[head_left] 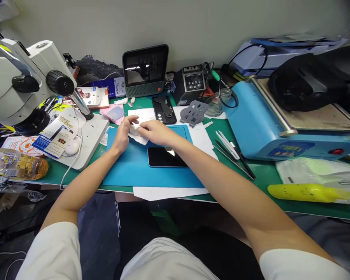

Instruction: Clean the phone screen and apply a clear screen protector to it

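Observation:
A crumpled white tissue (138, 137) is held between my two hands above the blue mat (125, 171). My left hand (124, 134) grips it from the left, thumb and fingers curled together. From the right, the closed fingers of my right hand (154, 131) pinch it; part of the tissue is hidden behind them. Just below my right hand a smartphone (160, 157) lies on the mat with its dark, glossy screen up. My right forearm covers its right end. Behind my hands, a black phone-shaped part (160, 111) rests on white paper.
A microscope (43, 77) stands at left, beside a plastic bottle (17, 164). At the back are a display device (146, 70) and a black soldering station (189, 83). Tweezers (231, 155), a blue heating machine (251, 120) and a yellow tool (303, 192) lie right.

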Motion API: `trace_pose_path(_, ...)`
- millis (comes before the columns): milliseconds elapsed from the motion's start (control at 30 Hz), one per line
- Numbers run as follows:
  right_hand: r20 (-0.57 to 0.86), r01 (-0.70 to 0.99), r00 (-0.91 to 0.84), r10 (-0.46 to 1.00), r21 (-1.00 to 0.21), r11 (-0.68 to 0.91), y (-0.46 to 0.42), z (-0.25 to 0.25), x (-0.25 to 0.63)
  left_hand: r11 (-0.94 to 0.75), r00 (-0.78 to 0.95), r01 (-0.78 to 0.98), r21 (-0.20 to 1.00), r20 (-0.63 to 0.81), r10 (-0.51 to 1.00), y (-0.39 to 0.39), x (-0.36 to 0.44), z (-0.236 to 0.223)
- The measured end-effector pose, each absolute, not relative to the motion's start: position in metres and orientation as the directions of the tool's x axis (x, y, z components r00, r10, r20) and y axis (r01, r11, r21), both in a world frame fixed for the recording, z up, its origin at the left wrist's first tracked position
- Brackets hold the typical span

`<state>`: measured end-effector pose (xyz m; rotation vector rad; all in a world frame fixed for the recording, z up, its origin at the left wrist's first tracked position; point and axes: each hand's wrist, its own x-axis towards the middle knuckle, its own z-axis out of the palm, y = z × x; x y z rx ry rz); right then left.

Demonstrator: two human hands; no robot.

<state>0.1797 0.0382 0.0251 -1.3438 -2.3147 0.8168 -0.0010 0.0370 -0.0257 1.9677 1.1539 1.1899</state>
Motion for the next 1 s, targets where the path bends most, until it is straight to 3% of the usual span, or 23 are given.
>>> trace_pose_path(133,0.033,0.682,-0.475,0.879,-0.617,0.392,0.051,0.016,0.183,-0.464,0.242,0.443,0.767,0.395,0.886,0.038,-0.002,-0.025)
trace_pose_path(267,0.106,0.728,-0.4,0.911,-0.567,0.385,0.04,0.01,0.23,-0.509,0.303,0.587,0.63,0.412,0.859,0.035,-0.001,-0.025)
trace_pose_path(433,0.134,0.771,-0.388,0.912,-0.495,0.4,0.025,-0.009,0.306,-0.497,0.402,0.711,0.498,0.291,0.868,0.038,-0.001,-0.026)
trace_pose_path(800,0.112,0.742,-0.452,0.885,-0.504,0.442,0.021,-0.03,0.328,-0.328,0.199,0.864,0.382,0.34,0.919,0.056,-0.023,-0.021)
trace_pose_path(1000,0.206,0.724,-0.5,0.841,-0.433,0.537,0.02,-0.031,0.328,-0.399,0.27,0.86,0.318,0.38,0.885,0.049,-0.018,-0.014)
